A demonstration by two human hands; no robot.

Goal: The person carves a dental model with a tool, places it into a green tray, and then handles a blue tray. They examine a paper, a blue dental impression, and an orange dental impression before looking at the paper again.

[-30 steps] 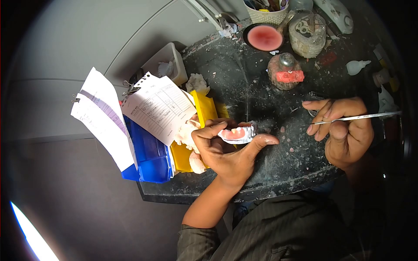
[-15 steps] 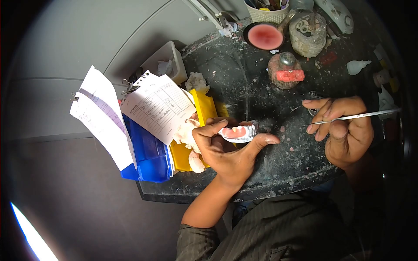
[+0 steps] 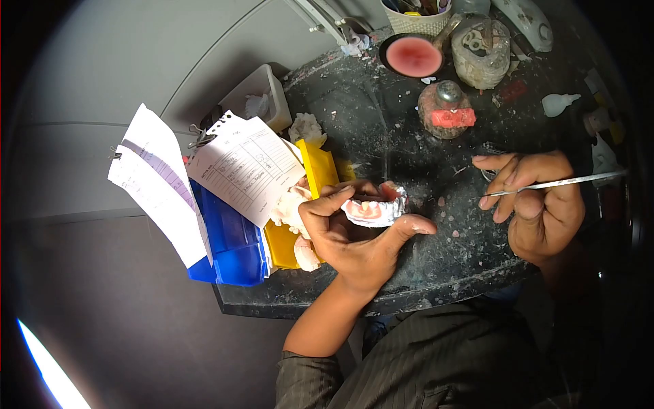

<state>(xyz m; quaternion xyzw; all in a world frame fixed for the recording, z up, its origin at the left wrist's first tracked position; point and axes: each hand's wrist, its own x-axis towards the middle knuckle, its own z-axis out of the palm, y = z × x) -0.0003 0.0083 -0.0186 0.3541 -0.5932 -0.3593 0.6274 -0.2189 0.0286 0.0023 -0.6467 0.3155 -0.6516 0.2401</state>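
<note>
My left hand (image 3: 357,255) grips a white plaster dental cast (image 3: 385,219) between thumb and fingers, above the near part of the bench. A pink wax denture base with pale teeth (image 3: 368,208) sits on the cast. To the right, my right hand (image 3: 541,211) closes around a thin metal dental carving tool (image 3: 589,178). The tool's narrow tip points left toward the cast, well apart from it. My right index finger stretches out above the shaft.
Left of the cast stand a yellow tray (image 3: 283,247) with plaster pieces and a blue tray (image 3: 235,249) with clipped papers (image 3: 248,167). Farther back are a spirit lamp (image 3: 446,112) with red wax on it, a pan of pink wax (image 3: 413,56) and a cloudy jar (image 3: 481,54).
My left hand has tilted the cast, so more of its arch and pink wax now shows. My right hand and the carving tool have stayed in place.
</note>
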